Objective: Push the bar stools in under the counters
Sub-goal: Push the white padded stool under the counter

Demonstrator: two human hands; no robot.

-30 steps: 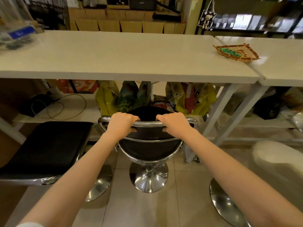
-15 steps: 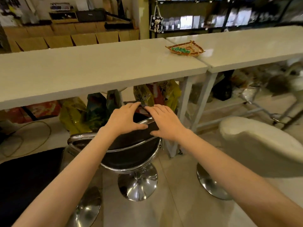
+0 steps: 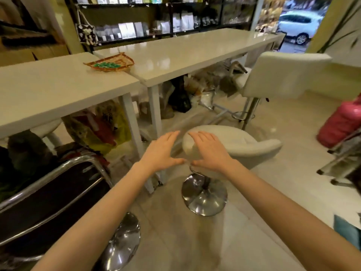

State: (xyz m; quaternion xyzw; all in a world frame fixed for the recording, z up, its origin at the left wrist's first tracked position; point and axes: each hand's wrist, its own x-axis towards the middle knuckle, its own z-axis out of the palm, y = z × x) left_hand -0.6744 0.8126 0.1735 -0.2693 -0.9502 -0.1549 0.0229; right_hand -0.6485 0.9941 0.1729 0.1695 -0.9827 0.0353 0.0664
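A white bar stool (image 3: 244, 145) on a chrome base (image 3: 204, 196) stands on the floor in front of the right white counter (image 3: 195, 51), outside its edge. My left hand (image 3: 162, 151) is open in the air just left of the stool's backrest. My right hand (image 3: 210, 151) is open with its palm over the backrest's left end; contact is unclear. A black stool (image 3: 48, 196) with a chrome frame is at the lower left, by the left counter (image 3: 48, 87). A second, taller white stool (image 3: 281, 75) stands further right along the right counter.
A woven tray (image 3: 111, 63) with green pieces lies where the two counters meet. Bags (image 3: 101, 126) and clutter fill the space under both counters. A red bag (image 3: 343, 124) and a metal frame (image 3: 341, 161) stand at the right. Shelves line the back wall.
Both hands have let go of the black stool's backrest and moved right to the white stool. My view has swung right, so the black stool now sits at the lower left.
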